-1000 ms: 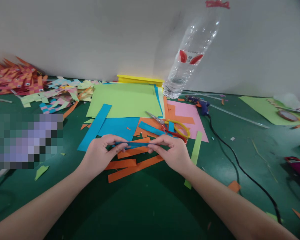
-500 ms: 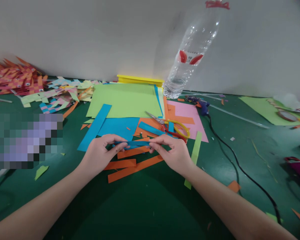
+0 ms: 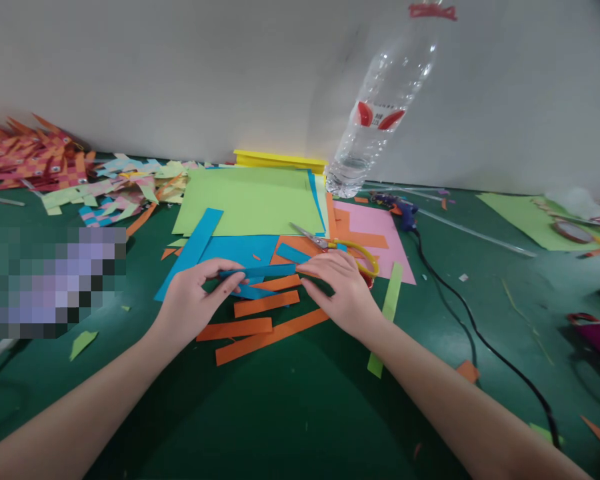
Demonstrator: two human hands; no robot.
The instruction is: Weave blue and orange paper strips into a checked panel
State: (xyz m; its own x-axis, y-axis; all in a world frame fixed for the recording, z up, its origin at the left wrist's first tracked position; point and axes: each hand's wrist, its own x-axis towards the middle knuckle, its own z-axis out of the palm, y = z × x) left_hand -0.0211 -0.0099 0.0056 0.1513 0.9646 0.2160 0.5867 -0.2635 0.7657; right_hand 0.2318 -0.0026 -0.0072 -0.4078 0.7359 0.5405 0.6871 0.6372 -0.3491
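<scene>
Blue strip point(image 3: 267, 271): left hand point(image 3: 190, 291) pinches one end, right hand point(image 3: 343, 288) meets the other, its grip unclear. Orange strips point(image 3: 266, 305) are already cut but lie loose.

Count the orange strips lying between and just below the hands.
4: top strip below the held blue strip, second strip below that, third strip lower left, fourth strip lowest. More may be hidden.

Bare forearms point(image 3: 115, 393), bare hands point(image 3: 343, 287), a small dark spot point(image 3: 225, 291) on the left thumb point(image 3: 230, 285)
</scene>
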